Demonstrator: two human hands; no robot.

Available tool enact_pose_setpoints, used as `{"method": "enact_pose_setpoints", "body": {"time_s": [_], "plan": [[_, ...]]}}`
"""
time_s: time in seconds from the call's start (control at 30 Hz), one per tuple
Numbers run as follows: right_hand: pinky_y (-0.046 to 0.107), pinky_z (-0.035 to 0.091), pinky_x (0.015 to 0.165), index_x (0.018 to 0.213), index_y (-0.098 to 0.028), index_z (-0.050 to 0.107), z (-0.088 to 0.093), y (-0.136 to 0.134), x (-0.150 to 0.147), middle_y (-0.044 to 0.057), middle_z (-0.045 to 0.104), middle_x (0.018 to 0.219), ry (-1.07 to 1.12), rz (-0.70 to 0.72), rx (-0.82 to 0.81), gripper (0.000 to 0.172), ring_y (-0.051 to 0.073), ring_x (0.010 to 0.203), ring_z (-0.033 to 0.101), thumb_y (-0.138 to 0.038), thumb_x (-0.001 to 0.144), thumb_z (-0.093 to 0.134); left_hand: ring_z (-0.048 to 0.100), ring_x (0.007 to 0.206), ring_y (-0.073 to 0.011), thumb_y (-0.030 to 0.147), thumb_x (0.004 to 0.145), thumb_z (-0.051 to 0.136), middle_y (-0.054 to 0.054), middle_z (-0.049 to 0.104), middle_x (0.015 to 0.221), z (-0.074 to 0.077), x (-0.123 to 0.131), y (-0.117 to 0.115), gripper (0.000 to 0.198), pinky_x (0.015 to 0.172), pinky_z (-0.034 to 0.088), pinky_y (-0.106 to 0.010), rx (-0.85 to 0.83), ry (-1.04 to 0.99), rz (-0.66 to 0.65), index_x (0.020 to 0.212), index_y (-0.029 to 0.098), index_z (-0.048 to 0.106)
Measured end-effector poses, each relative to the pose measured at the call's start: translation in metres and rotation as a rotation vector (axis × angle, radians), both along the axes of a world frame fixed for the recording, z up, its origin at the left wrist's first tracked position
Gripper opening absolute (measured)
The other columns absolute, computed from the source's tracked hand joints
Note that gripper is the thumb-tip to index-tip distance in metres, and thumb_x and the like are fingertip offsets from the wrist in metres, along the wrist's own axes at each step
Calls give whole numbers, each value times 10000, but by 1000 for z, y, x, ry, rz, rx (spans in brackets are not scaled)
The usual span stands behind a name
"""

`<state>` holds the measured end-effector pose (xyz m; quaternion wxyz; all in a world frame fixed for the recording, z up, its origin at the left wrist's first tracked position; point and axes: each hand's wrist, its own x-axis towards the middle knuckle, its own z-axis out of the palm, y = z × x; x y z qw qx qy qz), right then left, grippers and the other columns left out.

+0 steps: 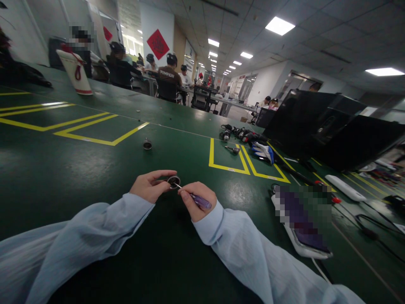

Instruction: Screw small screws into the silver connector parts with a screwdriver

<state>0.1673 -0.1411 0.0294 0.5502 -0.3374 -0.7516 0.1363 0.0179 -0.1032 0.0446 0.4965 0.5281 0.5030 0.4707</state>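
Between thumb and fingers, my left hand (151, 185) pinches a small round metal part (174, 182) with a dark hollow inside, its opening turned toward me. A screwdriver (201, 201) with a translucent purple handle is gripped in my right hand (198, 196), and its thin shaft points left into the hollow of that part. Whether the tip touches a screw is too small to tell. Beyond my left hand, a cup-shaped metal piece (147, 144) stands on the green table (104, 173). Another metal piece with a stem (233, 149) lies inside a yellow taped outline.
On the right lie a phone (303, 223) on a white stand, a white power strip (344, 188), cables and a blue-white glove (263, 152). Dark monitors (335, 126) stand behind them. A paper cup (76, 71) is at the far left. Several people sit at farther desks.
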Motion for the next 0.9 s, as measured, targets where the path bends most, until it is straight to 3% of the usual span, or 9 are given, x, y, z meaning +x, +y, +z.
{"method": "enact_pose_setpoints", "body": {"time_s": [0.33, 0.5, 0.67, 0.77, 0.9], "plan": [[274, 481, 675, 763, -166, 633, -2, 0, -2, 58, 672, 723, -5, -8, -14, 156, 139, 682, 601, -209, 804, 489, 667, 802, -241, 235, 494, 666, -56, 715, 826, 0, 0, 0, 400, 769, 538, -320, 11, 14, -5, 886, 157, 662], [275, 489, 638, 696, -187, 642, -8, 4, -1, 34, 655, 669, 150, 19, -186, 166, 133, 639, 597, -259, 781, 520, 666, 804, -247, 228, 490, 666, -40, 716, 803, 0, 0, -1, 380, 756, 546, -314, 13, 44, 11, 865, 172, 669], [255, 511, 526, 697, -161, 632, -15, 12, -4, 29, 654, 601, 518, 115, -497, 244, 115, 518, 589, -391, 747, 568, 646, 885, -264, 214, 476, 662, -80, 696, 945, -3, 1, -1, 373, 856, 505, -355, 68, 29, -7, 844, 152, 667], [239, 508, 488, 680, -152, 629, -16, 15, -5, 24, 659, 581, 619, 134, -566, 307, 107, 478, 581, -458, 693, 615, 632, 930, -267, 215, 474, 657, -96, 664, 1042, -4, 2, -2, 375, 903, 474, -370, 108, 21, -10, 843, 147, 664], [227, 510, 492, 697, -138, 627, -16, 15, -7, 37, 674, 606, 707, 157, -626, 331, 102, 478, 589, -468, 676, 638, 641, 910, -259, 242, 486, 672, -97, 686, 980, -4, 1, -1, 404, 888, 485, -351, 119, 45, -19, 877, 143, 660]]}}
